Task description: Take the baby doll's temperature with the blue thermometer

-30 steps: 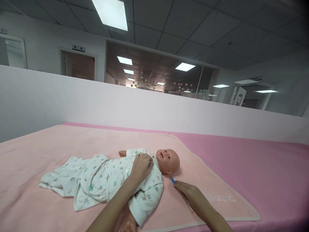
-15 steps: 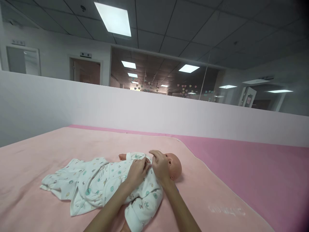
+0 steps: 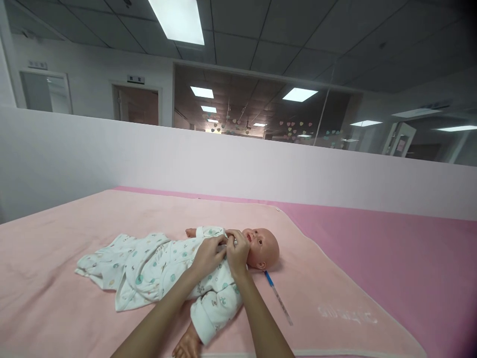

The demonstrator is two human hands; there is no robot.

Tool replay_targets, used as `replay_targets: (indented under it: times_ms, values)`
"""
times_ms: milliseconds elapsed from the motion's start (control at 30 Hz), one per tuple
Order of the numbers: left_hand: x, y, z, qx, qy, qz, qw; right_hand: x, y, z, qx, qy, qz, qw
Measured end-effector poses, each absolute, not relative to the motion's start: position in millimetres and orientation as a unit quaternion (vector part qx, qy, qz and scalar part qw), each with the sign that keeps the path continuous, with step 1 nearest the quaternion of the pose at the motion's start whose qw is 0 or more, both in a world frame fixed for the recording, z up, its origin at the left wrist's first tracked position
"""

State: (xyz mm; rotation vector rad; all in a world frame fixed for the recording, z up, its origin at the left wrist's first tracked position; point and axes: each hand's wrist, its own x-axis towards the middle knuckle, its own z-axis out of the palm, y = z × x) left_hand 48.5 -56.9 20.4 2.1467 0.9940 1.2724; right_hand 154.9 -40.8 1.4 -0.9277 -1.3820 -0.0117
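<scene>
A baby doll [image 3: 263, 248] lies on its back, its head to the right, in a white printed baby gown [image 3: 175, 258]. My left hand [image 3: 209, 257] rests on the doll's upper chest with its fingers pinched together. Beside it, just below the doll's chin, my right hand [image 3: 237, 252] is closed with curled fingertips. The two hands meet at the gown's neckline. A bit of thin white tie string shows at the fingers; most of it is hidden by them.
A slim clear stick with a blue end [image 3: 278, 297], like a thermometer, lies near the doll's head. Beneath everything spreads a peach blanket [image 3: 335, 278] over a pink surface [image 3: 402, 253]. A low white wall [image 3: 238, 169] stands behind, with windows and doors beyond.
My right hand has moved left and down from beside the doll's face and curled in against my left hand. The doll's face and the blue-ended stick now show more fully as the view shifts.
</scene>
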Motion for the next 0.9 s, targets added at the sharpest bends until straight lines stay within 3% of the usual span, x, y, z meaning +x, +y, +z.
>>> replay_targets:
  times_ms: [200,333,600,900]
  values:
    - [14,-42,30,0.664,0.388,0.511,0.383,150,-43,1,-0.39,-0.655,-0.028,0.646]
    - [-6,-48,34,0.705,0.38,0.405,0.441,148,-45,0,-0.372,-0.695,-0.06,0.612]
    - [-8,-50,30,0.746,0.33,0.36,0.453,148,-41,-6,-0.412,-0.699,-0.088,0.577]
    - [-5,-41,19,0.729,0.361,0.409,0.412,148,-50,-1,-0.384,-0.766,-0.096,0.507]
